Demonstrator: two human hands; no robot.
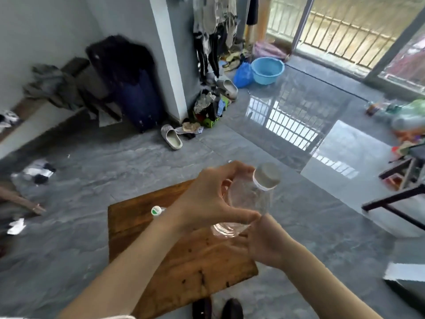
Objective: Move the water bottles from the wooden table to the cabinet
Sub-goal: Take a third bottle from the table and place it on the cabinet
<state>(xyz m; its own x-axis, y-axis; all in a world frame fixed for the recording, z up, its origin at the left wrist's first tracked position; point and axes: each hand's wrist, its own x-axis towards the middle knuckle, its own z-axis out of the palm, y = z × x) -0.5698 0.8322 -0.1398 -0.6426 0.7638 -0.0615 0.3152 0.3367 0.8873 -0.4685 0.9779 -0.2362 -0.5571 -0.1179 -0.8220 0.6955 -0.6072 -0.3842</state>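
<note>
- Square brown wooden table [184, 268]: low, right under the hands, top mostly bare. Cabinet isn't in view, so look up and find it before walking off.
- Clear plastic water bottle with a grey cap [251, 199]: lifted clear of the table, tilted with the cap up and to the right. Looks close to empty, so it's light and will squash; grip it gently.
- Left hand [213, 201]: fingers and thumb curled round the bottle's body from the left side. This is the main grip, so keep it on the middle of the body, not the neck.
- Right hand [264, 245]: comes in from below at the bottle's base. Most of it is hidden behind the bottle, so probably pinching or steadying the bottom, but I can't tell for sure. If this is a handover, get one hand firmly round it before the other lets go.
- Second bottle, white-and-green cap [156, 210]: on the table's far-left part, body mostly hidden by the left forearm. Don't sweep it off with that arm; a free hand could take it on the same trip.
</note>
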